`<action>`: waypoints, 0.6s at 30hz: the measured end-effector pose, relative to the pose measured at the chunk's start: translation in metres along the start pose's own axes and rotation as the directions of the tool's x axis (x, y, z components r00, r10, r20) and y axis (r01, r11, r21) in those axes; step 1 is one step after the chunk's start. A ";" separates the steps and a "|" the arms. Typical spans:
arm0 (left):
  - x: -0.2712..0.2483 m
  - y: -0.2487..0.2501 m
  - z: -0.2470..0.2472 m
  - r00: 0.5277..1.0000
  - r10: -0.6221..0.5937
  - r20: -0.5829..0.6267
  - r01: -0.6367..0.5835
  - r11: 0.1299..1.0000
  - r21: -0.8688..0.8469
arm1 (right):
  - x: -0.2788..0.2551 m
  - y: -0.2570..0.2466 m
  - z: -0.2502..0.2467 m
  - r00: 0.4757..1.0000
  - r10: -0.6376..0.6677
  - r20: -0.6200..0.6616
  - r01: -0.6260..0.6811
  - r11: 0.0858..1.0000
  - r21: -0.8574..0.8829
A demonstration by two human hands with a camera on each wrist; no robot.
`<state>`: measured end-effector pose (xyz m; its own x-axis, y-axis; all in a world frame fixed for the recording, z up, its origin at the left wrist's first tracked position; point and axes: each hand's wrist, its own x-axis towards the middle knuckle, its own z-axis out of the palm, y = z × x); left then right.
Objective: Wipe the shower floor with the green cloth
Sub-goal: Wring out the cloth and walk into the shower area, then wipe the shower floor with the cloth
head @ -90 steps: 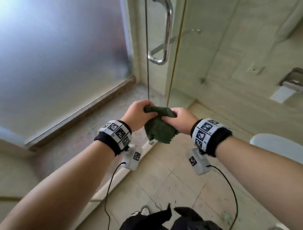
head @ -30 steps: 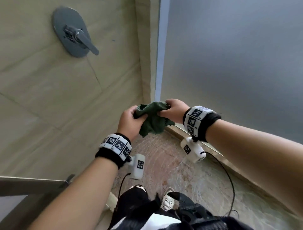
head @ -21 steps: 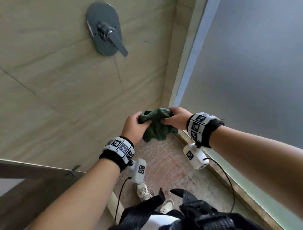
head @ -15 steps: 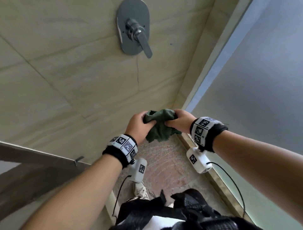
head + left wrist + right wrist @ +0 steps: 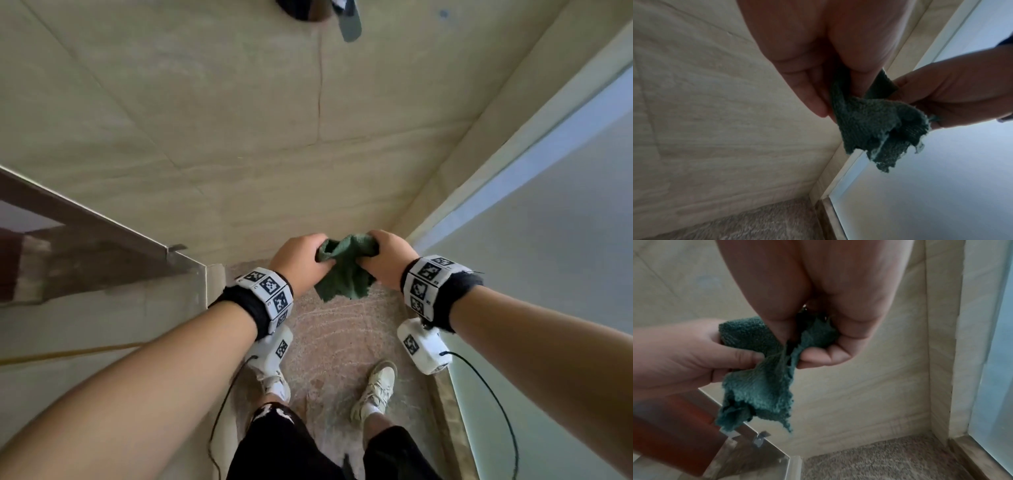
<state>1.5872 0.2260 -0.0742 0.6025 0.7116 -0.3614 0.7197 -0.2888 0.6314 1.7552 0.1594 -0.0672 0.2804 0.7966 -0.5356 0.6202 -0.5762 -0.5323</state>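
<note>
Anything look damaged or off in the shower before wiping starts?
Two small things. The green cloth, bunched between both hands, has frayed, ragged lower edges. A thin dark line, possibly a crack or a grout joint, runs down the beige wall tile below the valve. Nothing looks spilled on the shower floor.

Head view straight down; both wrist views close, sharing cloth and floor corner

A grey tap handle sits on the beige tiled wall; frosted glass stands right; 2 pale sneakers below.
</note>
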 end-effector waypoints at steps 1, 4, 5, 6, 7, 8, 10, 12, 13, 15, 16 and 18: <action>0.003 0.000 0.010 1.000 -0.013 0.008 0.013 1.000 0.012 | 0.004 0.010 0.003 1.000 -0.008 0.008 0.008 1.000 -0.005; 0.018 -0.008 0.039 0.998 -0.048 0.037 0.046 0.998 0.036 | 0.015 0.038 0.018 0.999 0.010 0.039 -0.010 1.000 0.007; 0.024 -0.014 0.048 0.997 -0.060 0.048 0.058 0.997 0.051 | 0.021 0.047 0.025 0.998 0.023 0.055 -0.024 1.000 0.009; 0.032 -0.021 0.058 0.996 -0.070 0.060 0.066 0.996 0.064 | 0.030 0.058 0.034 0.997 0.039 0.072 -0.040 0.999 0.012; 0.040 -0.030 0.069 0.995 -0.076 0.068 0.071 0.995 0.074 | 0.040 0.069 0.044 0.995 0.056 0.084 -0.057 0.998 0.011; 0.051 -0.041 0.081 0.995 -0.075 0.066 0.069 0.994 0.088 | 0.053 0.079 0.055 0.994 0.068 0.089 -0.069 0.998 0.009; 0.067 -0.070 0.113 0.993 -0.100 0.062 0.093 0.991 0.099 | 0.080 0.100 0.086 0.991 0.086 0.102 -0.087 0.996 0.008; 0.083 -0.106 0.153 0.989 -0.126 0.077 0.120 0.990 0.078 | 0.107 0.123 0.123 0.989 0.108 0.096 -0.110 0.994 0.014; 0.092 -0.125 0.175 0.987 -0.139 0.079 0.135 0.989 0.056 | 0.121 0.137 0.144 0.988 0.125 0.096 -0.127 0.992 0.017; 0.113 -0.167 0.218 0.983 -0.170 0.072 0.170 0.985 0.008 | 0.152 0.166 0.188 0.979 0.162 0.120 -0.165 0.986 0.013; 0.122 -0.188 0.239 0.979 -0.193 0.066 0.194 0.981 -0.007 | 0.168 0.181 0.211 0.975 0.179 0.135 -0.181 0.983 0.005; 0.144 -0.231 0.281 0.974 -0.217 0.060 0.218 0.976 -0.013 | 0.203 0.212 0.253 0.969 0.203 0.142 -0.203 0.979 -0.013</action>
<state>1.6053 0.2152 -0.4651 0.4514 0.7178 -0.5300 0.8294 -0.1185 0.5459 1.7583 0.1527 -0.4549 0.2937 0.6290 -0.7198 0.5599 -0.7235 -0.4038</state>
